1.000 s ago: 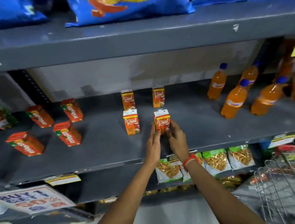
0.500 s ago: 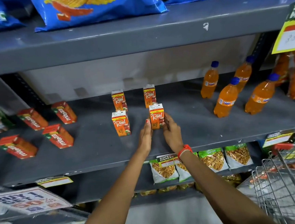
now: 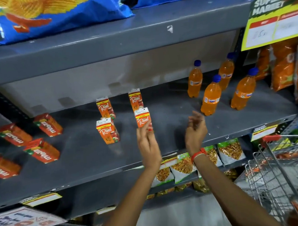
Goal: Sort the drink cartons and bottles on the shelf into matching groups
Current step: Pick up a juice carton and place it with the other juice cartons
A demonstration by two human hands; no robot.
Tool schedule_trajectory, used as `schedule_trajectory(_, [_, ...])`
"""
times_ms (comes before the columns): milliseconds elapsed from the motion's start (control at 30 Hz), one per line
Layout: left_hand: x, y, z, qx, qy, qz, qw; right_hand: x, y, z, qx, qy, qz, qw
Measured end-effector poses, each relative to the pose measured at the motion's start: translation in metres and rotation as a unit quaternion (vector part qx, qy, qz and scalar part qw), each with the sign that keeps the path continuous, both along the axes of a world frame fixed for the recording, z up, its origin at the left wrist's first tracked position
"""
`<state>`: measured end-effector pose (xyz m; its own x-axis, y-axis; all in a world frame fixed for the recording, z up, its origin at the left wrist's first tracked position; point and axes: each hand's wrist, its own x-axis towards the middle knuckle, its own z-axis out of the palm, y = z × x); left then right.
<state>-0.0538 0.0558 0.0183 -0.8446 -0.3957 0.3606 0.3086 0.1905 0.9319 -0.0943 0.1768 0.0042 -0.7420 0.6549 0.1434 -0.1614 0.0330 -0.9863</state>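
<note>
Several orange "Real" cartons stand upright mid-shelf: two at the back (image 3: pixel 105 109) (image 3: pixel 135 100) and one front left (image 3: pixel 107 131). A fourth Real carton (image 3: pixel 143 118) stands front right, and my left hand (image 3: pixel 147 143) holds it by its lower part. My right hand (image 3: pixel 195 130) hangs open to the right of it, apart from the carton, below the bottles. Several red cartons (image 3: pixel 41 150) lie on their sides at the left. Several orange bottles with blue caps (image 3: pixel 210 96) stand at the right.
The grey shelf (image 3: pixel 165 147) has bare room between the groups. Blue chip bags (image 3: pixel 54 13) lie on the shelf above. Orange snack bags (image 3: pixel 284 65) and a yellow price sign (image 3: pixel 273 24) are at right. Snack packets (image 3: pixel 230 150) fill the lower shelf. A wire cart (image 3: pixel 284 169) stands at lower right.
My right hand has let go of the front right Real carton and moved off to the right, opening. My left hand stays at the carton. The view has shifted right.
</note>
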Motion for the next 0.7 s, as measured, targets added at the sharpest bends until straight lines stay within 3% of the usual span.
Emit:
schedule_trajectory(133, [-0.025, 0.060, 0.008, 0.023, -0.021, -0.137, 0.990, -0.016, 0.060, 0.005, 0.005, 0.005, -0.052, 0.999])
schedule_trajectory(300, [-0.081, 0.121, 0.013, 0.088, -0.169, -0.273, 0.943, -0.033, 0.110, 0.004, 0.061, -0.060, 0.078, 0.993])
schedule_trajectory(400, [-0.103, 0.147, 0.016, 0.114, -0.245, -0.308, 0.912, -0.038, 0.124, 0.004, 0.094, -0.081, 0.170, 0.978])
schedule_trajectory(500, [-0.106, 0.160, 0.013, 0.155, -0.259, -0.341, 0.890, -0.040, 0.129, 0.006, 0.077, -0.086, 0.200, 0.973])
schedule_trajectory(700, [-0.092, 0.162, 0.006, 0.191, -0.227, -0.300, 0.907, -0.035, 0.133, 0.005, 0.057, -0.090, 0.247, 0.963])
